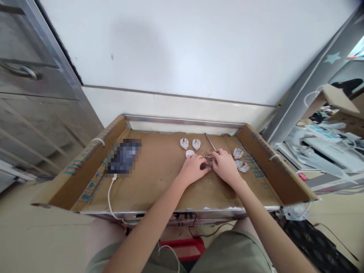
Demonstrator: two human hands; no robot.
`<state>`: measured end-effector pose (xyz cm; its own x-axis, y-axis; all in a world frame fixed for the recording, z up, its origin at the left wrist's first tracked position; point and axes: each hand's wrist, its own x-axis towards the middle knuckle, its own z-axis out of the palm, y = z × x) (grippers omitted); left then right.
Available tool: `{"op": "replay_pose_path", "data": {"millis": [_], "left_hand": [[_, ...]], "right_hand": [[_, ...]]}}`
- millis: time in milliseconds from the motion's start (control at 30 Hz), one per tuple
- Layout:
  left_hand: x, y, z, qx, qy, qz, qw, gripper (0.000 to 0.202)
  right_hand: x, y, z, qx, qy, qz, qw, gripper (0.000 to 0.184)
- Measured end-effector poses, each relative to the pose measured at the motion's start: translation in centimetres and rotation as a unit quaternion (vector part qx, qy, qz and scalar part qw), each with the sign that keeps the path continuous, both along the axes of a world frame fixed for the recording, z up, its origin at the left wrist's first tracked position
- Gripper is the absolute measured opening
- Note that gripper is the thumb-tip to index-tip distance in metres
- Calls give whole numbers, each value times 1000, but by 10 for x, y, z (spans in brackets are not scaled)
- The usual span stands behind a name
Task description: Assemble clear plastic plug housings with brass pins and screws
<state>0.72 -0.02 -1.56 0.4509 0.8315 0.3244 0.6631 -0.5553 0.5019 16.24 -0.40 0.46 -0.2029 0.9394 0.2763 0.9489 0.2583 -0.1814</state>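
Observation:
My left hand (195, 168) is bent over the cardboard, its fingers curled toward a small cluster of metal pieces (209, 157). My right hand (225, 163) meets it there, with the fingertips pressed together on something too small to name. A thin metal rod (211, 142) slants up and left from the right fingers; whether they touch it is hidden. Just beyond the left hand lies a white round piece (189, 153). Two clear plug shells with brass-coloured parts, a left one (184, 143) and a right one (196, 143), sit farther back.
Two more clear plug pieces (238, 153) (242, 166) lie right of my right hand. A blurred dark device (123, 157) with a white cable (109, 197) rests at the left. Raised cardboard walls (277, 170) edge the work surface. Clutter covers a table (327, 148) at right.

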Motion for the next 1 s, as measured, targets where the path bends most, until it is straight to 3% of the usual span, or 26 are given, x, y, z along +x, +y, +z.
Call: {"op": "replay_pose_path", "data": {"millis": [233,367,533,800,1000], "left_hand": [[1,-4,5,37,-45,1,998,9],[0,-5,9,66,-99,41,992,10],[2,-6,12,84,-142,32,986,11],[-1,3,4,85,-11,130,988,17],[0,22,5,98,84,65,989,16]], "right_hand": [[1,-25,-9,13,114,-84,990,30],[0,-16,-6,-13,202,-39,978,33],[4,1,-5,-42,280,-3,959,35],[10,-3,-16,-51,233,-52,970,31],[13,-1,-12,-59,183,-73,979,33]]}}
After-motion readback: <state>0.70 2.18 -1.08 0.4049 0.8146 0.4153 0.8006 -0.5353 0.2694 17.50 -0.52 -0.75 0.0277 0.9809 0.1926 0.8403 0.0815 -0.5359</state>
